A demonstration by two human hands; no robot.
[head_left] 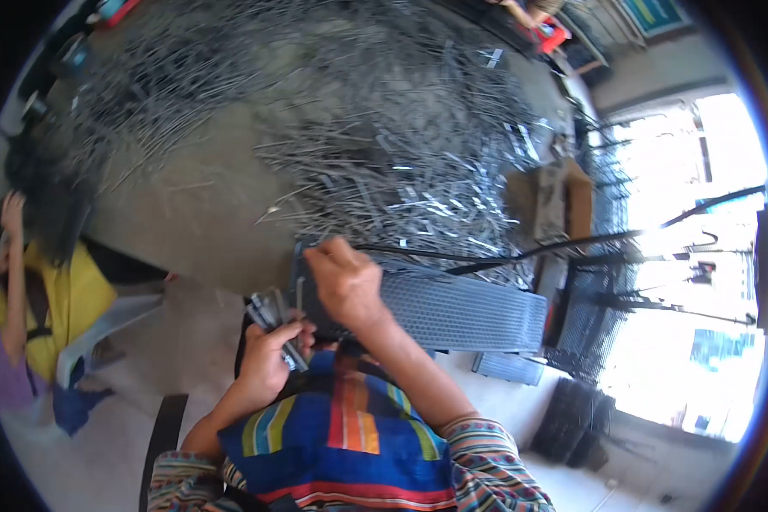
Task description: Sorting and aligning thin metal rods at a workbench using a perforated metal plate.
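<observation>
My left hand (264, 365) is closed around a small bundle of silvery metal strips (267, 312), in front of my lap. A thin metal piece (299, 294) stands up beside its fingertips. My right hand (346, 280) is a little farther off and to the right, with its fingers curled in over the left end of a long grey panel (461, 309) patterned with small holes. What the right fingers hold, if anything, is hidden. A blue cloth with coloured stripes (341, 418) covers my lap.
Heaps of thin metal strips (401, 188) spread beyond the panel. A dark cable (572, 243) crosses on the right, near an open cardboard box (578, 200). At left, another person in yellow and purple (60, 299) sits by a pale chair (102, 333). Someone else's arms (529, 13) show at top right.
</observation>
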